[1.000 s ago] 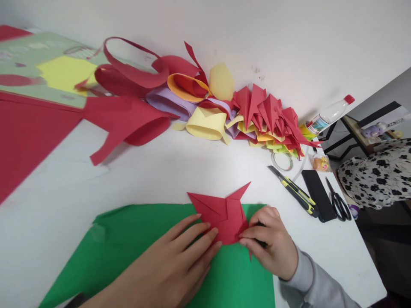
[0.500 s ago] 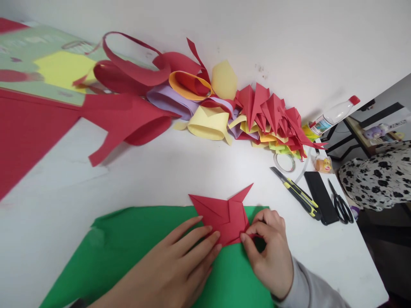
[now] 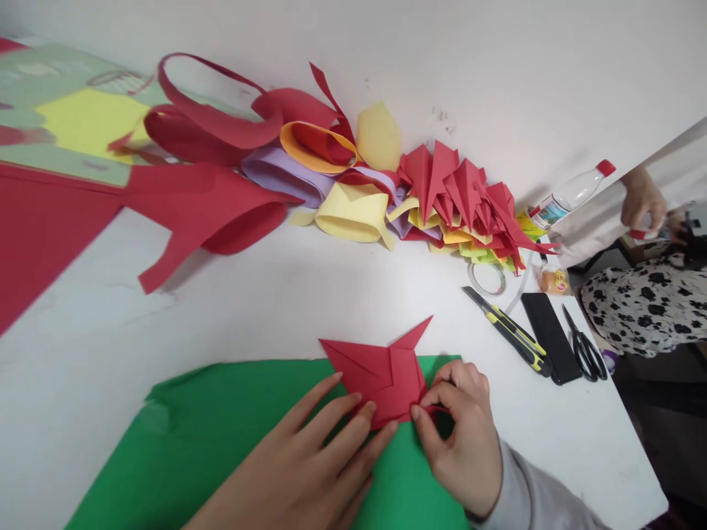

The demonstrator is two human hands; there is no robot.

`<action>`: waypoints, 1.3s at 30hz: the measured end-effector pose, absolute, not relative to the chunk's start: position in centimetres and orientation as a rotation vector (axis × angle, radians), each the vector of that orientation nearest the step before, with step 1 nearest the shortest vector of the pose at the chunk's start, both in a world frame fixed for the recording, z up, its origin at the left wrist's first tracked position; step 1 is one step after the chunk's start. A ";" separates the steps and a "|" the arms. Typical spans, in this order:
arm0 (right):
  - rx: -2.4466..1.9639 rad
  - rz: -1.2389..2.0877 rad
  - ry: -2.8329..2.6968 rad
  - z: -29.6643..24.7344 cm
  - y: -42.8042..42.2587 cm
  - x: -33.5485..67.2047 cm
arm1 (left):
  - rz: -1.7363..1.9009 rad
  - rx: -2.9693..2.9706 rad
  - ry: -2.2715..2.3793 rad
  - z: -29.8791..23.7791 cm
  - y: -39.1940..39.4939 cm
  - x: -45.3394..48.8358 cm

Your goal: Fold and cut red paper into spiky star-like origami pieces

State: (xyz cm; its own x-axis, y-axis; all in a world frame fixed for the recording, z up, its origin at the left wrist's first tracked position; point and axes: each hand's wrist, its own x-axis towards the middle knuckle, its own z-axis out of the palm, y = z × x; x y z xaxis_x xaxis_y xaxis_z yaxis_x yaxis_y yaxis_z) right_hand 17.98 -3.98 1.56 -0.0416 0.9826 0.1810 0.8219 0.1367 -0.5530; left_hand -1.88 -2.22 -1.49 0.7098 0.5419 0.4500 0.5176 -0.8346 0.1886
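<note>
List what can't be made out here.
Head view only.
Folded red paper piece: lower edge hidden under left hand and right hand.
Clear plastic bottle with red cap: label too small to read.
Large red paper sheet: cut off by the left edge.

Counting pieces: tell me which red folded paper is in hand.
The red folded paper on the green sheet, pressed by the left hand, pinched by the right hand; the other folded pieces lie piled by the wall.
</note>
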 end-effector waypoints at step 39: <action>-1.683 0.409 -1.973 1.5 -4.1 18.1 | 0.798 2.947 1.077 -2.8 -4.6 -1.7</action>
State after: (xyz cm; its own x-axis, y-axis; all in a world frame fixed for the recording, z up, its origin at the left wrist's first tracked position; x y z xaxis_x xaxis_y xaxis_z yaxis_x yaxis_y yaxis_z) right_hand 18.06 -4.09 1.54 -0.1015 0.9776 0.1843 0.8241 0.1864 -0.5349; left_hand -1.65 -4.59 -2.79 0.6579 0.5809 0.4793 0.6279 -0.7745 0.0768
